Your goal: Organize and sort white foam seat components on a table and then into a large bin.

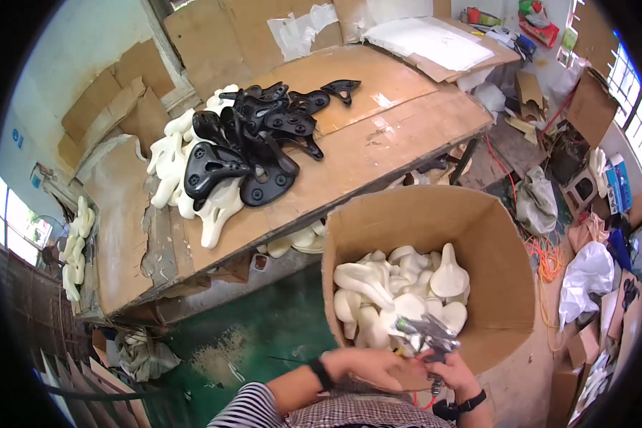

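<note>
My right hand (449, 371) grips a metal spray gun (428, 334) by its handle, low in the picture, over the near edge of a large open cardboard box (503, 278). My left hand (374, 365) reaches across to it and touches the gun's underside; a dark band sits on that wrist. The box holds several cream foam saddle pads (399, 292). Up on the wooden workbench (378, 153) lies a heap of black plastic saddle shells (253, 143) on top of more cream foam pads (175, 167).
Cardboard sheets lean against the back wall (221, 36). White sheets (428, 39) lie on the bench's far end. Bags, boxes and an orange cable (546, 257) clutter the floor at right. More cream pads hang at far left (77, 246). Green floor (264, 335) lies under the bench.
</note>
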Demonstrator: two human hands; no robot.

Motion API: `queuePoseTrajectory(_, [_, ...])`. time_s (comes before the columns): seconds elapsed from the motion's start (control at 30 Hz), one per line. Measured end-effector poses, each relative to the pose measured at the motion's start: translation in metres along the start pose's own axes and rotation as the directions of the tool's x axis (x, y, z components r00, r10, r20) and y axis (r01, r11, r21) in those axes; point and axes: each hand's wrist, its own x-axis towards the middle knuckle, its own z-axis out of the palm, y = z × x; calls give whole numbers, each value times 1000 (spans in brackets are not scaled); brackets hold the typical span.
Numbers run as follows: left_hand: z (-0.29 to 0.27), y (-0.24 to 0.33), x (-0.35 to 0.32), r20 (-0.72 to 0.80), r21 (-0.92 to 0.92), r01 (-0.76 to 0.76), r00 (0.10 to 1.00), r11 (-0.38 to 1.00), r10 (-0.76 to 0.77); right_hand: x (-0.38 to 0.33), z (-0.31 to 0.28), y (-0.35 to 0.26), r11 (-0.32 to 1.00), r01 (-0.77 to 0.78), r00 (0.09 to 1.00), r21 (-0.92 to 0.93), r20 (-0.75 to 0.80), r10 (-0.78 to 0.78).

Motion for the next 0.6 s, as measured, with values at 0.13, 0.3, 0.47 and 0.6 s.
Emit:
queuePoseTrajectory(0.13, [-75, -40, -27, -925, -214, 475, 183, 853, -334, -80, -86, 56, 982, -134, 991, 130, 23, 132])
queuePoseTrajectory(0.3, [-147, -172, -52, -946, -31, 910, 107, 413, -307, -154, -147, 98, 914, -291, 956, 281, 72, 283])
queuePoseTrajectory(0.47, [-170, -172, -5, -887, -168, 886, 56, 433, -459, -155, -144, 103, 801, -467, 876, 375, 77, 475])
queuePoseTrajectory(0.6, [-177, -157, 4, -844, -184, 783, 183, 594, -503, -105, -71, 95, 938, -341, 927, 66, 191, 324])
